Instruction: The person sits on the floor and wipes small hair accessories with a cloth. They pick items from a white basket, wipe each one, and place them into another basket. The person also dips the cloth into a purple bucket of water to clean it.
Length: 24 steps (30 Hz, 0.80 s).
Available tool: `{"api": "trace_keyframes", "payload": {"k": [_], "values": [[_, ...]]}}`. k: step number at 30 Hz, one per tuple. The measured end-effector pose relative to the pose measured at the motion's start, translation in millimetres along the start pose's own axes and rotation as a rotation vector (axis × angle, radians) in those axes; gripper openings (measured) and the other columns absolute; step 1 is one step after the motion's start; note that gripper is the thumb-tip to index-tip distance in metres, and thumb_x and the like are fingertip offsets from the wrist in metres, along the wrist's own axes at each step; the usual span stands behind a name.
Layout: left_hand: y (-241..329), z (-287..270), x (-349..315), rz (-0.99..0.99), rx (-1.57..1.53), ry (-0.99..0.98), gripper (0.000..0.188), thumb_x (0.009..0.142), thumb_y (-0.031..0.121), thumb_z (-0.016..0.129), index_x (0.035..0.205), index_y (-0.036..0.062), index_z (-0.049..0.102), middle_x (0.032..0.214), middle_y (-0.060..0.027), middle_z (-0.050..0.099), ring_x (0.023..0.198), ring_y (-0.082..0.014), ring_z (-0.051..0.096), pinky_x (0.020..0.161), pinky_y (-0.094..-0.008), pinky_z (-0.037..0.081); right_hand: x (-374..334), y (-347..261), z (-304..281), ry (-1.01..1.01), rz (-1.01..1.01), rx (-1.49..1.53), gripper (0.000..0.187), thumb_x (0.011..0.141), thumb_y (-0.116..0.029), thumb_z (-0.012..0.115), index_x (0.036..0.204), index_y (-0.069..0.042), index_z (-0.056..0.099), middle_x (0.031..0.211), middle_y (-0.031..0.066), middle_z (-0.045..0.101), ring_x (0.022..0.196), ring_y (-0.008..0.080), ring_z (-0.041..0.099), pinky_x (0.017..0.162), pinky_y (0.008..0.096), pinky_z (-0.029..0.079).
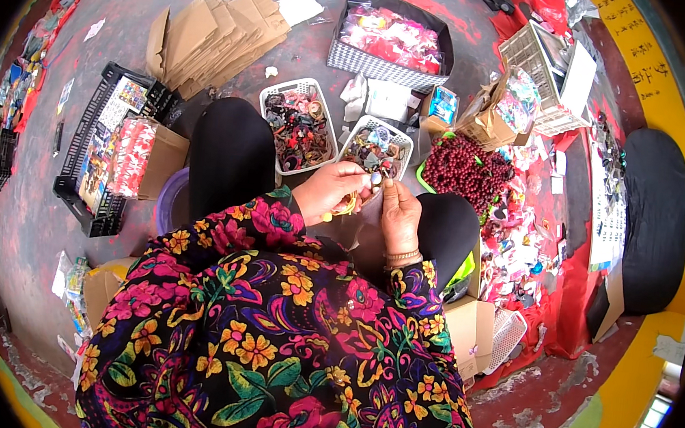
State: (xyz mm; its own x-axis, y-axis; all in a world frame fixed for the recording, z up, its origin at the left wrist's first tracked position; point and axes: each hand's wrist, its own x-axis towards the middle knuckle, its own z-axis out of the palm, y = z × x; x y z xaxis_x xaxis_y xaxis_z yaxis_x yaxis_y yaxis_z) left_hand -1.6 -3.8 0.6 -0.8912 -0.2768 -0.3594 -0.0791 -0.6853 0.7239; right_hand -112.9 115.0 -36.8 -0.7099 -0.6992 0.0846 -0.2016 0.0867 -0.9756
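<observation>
My left hand is closed round several yellow loops that look like hair ties. At its fingertips sits a small pale, rounded piece. My right hand, a bracelet on its wrist, pinches close beside that piece; what lies between its fingers is too small to make out. Just beyond the hands stands a white basket of mixed small hair accessories. Left of it, a larger white basket holds dark and coloured hair ties.
Dark red beads fill a green container at right. A checked box of pink packets stands behind. Flattened cardboard lies far left, near a black crate and an open carton. Loose colourful pieces cover the floor at right.
</observation>
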Motion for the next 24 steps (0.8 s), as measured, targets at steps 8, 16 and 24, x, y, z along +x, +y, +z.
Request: {"api": "trace_keyframes", "payload": {"k": [8,16,24], "values": [[-14,-43,19,-0.062,-0.557,0.225,0.017,0.089,0.013,0.047,0.089,-0.0029,0.053,0.088,-0.0135,0.057,0.077,-0.0199,0.057,0.066,-0.0252,0.047,1,-11,-4,-0.033,0.238,0.373,0.020,0.090,-0.019,0.051,0.082,-0.002,0.059,0.071,-0.0066,0.051,0.066,0.0034,0.042,0.057,0.0189,0.037],[-14,-41,25,-0.001,-0.682,0.263,0.020,0.091,0.011,0.041,0.091,-0.0056,0.052,0.093,-0.0152,0.056,0.085,-0.0231,0.056,0.078,-0.0320,0.047,-8,-24,7,-0.205,-0.240,-0.073,0.030,0.080,-0.010,0.062,0.108,-0.002,0.055,0.100,0.0101,0.059,0.089,0.0188,0.058,0.078,0.0268,0.045],[-9,-21,14,-0.059,-0.591,0.152,0.018,0.091,0.009,0.040,0.099,-0.0023,0.053,0.095,-0.0107,0.058,0.087,-0.0193,0.057,0.079,-0.0288,0.047,-8,-30,6,-0.221,-0.308,-0.199,0.026,0.078,-0.004,0.059,0.104,-0.003,0.056,0.094,0.0126,0.059,0.082,0.0260,0.059,0.074,0.0296,0.046]]}}
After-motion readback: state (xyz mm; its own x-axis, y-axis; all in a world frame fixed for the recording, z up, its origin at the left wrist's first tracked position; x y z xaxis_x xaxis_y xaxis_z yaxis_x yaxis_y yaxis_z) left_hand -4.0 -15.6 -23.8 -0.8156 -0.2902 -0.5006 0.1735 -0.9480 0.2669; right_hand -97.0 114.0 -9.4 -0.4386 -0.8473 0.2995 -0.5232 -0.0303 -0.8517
